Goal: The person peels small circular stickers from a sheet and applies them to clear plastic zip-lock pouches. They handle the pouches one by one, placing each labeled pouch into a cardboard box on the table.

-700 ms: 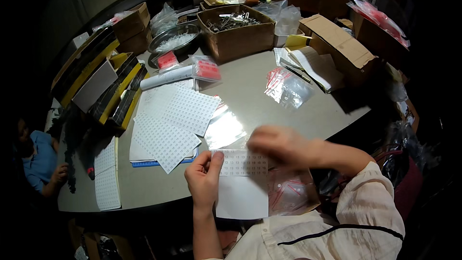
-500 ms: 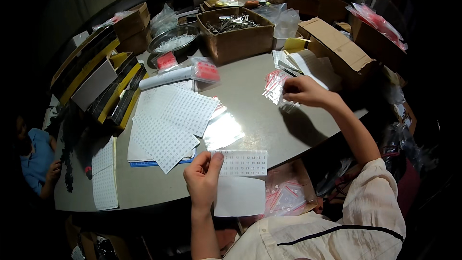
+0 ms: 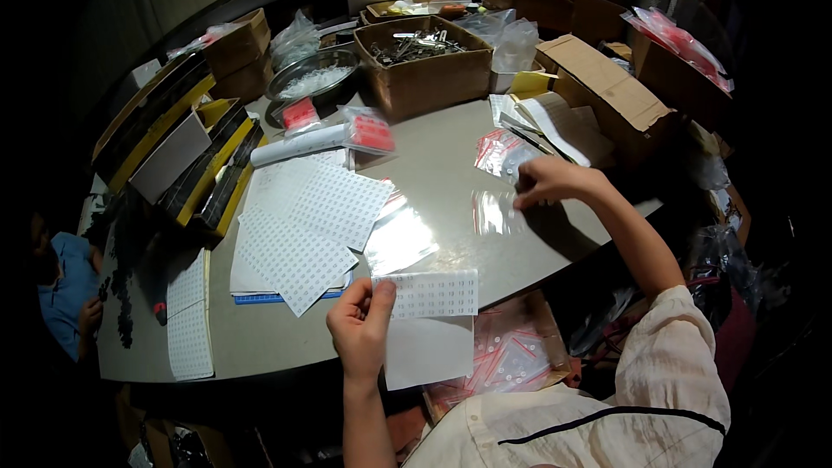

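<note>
My left hand [image 3: 358,329] grips the edge of a sheet of printed number stickers [image 3: 438,296] between thumb and fingers. The sheet's lower part is bare white backing, hanging over the table's front edge. Farther right, my right hand [image 3: 557,182] is closed in a pinch at the edge of a small clear zip bag [image 3: 494,212], which is blurred and shiny. Just beyond it lies a pile of clear zip bags with red seals [image 3: 503,152]. Below the sticker sheet, an open carton [image 3: 555,338] holds several red-sealed bags with small white stickers.
More sticker sheets [image 3: 299,269] overlap on the left of the table [image 3: 442,156]. A carton of metal parts [image 3: 425,78] and a bowl of clear plastic bits [image 3: 314,82] stand at the back. Black-and-yellow boxes [image 3: 208,173] line the left, where a person in blue [image 3: 69,286] sits.
My right hand has drawn back slightly toward me from the bag pile, with a clear bag now showing at its fingertips. My left hand and the sticker sheet have shifted slightly left.
</note>
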